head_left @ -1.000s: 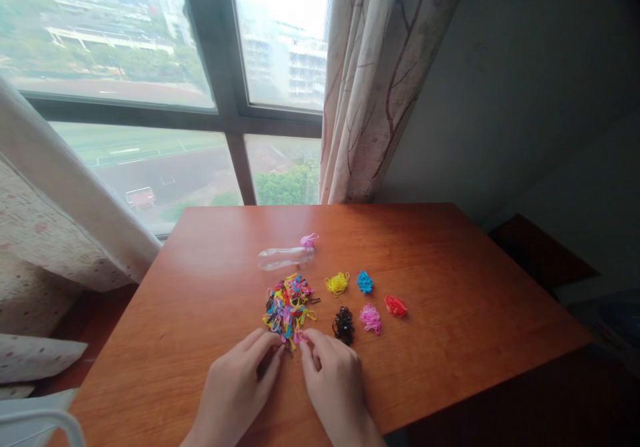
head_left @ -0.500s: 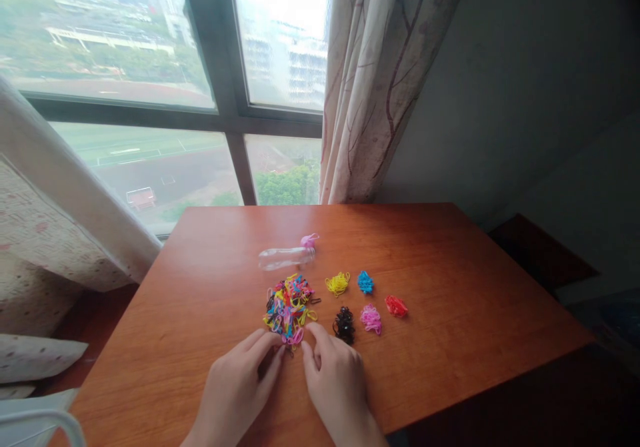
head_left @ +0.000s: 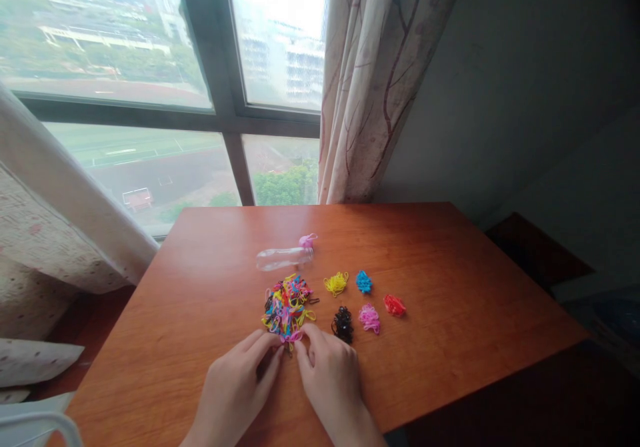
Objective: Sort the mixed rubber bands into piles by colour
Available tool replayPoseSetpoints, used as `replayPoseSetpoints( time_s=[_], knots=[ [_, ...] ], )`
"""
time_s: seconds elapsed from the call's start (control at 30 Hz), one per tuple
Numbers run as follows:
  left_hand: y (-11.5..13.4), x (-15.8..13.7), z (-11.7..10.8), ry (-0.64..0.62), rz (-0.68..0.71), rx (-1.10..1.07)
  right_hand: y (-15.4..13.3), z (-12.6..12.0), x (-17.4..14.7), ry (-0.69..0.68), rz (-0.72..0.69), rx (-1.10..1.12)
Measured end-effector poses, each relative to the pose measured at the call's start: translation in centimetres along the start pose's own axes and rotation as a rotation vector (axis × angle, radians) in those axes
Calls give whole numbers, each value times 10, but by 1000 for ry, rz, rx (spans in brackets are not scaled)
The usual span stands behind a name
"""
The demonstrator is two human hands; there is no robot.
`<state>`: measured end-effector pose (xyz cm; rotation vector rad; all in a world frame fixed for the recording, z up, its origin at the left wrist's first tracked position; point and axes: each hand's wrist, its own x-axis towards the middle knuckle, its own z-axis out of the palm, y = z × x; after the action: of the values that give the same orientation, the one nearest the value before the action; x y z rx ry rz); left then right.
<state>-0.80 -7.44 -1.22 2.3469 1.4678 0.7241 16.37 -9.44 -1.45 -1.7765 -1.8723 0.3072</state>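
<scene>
A heap of mixed-colour rubber bands (head_left: 287, 307) lies on the table in front of me. At its near edge my left hand (head_left: 245, 373) is closed, thumb and forefinger together at the bands; what lies between those tips is too small to tell. My right hand (head_left: 330, 367) pinches a pink rubber band (head_left: 296, 335) on the same edge, close to the left fingertips. To the right are single-colour piles: yellow bands (head_left: 337, 283), blue bands (head_left: 364, 281), black bands (head_left: 343, 324), pink bands (head_left: 369, 318) and red bands (head_left: 395, 305). The right knuckles are just below the black pile.
Behind the heap a clear plastic bottle (head_left: 284, 258) lies on its side, with a pink cap (head_left: 307, 241) beside its mouth. The wooden table (head_left: 450, 267) reaches to the window (head_left: 280, 167) and curtain (head_left: 360, 100). A white curved rail (head_left: 45, 417) is at lower left.
My right fingertips have moved slightly left, from beside the pink band onto it, closing toward the left hand. The left hand has barely moved. The view has shifted a little.
</scene>
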Motion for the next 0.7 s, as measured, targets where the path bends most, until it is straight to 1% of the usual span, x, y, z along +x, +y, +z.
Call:
replayPoseSetpoints(
  time_s=[0.27, 0.43, 0.5, 0.57, 0.7],
  knots=[
    [0, 0, -1, -2, 2, 5, 1, -2, -4, 77, -57, 92],
    [2, 3, -3, 17, 13, -11, 4, -12, -7, 100, -25, 143],
    [3, 3, -3, 23, 15, -10, 12, -20, -9, 98, 15, 168],
    [2, 2, -3, 18, 14, -2, 27, -30, -11, 107, 69, 191],
    [1, 1, -2, -2, 10, 13, 69, -49, -18, 188, 161, 148]
  ],
)
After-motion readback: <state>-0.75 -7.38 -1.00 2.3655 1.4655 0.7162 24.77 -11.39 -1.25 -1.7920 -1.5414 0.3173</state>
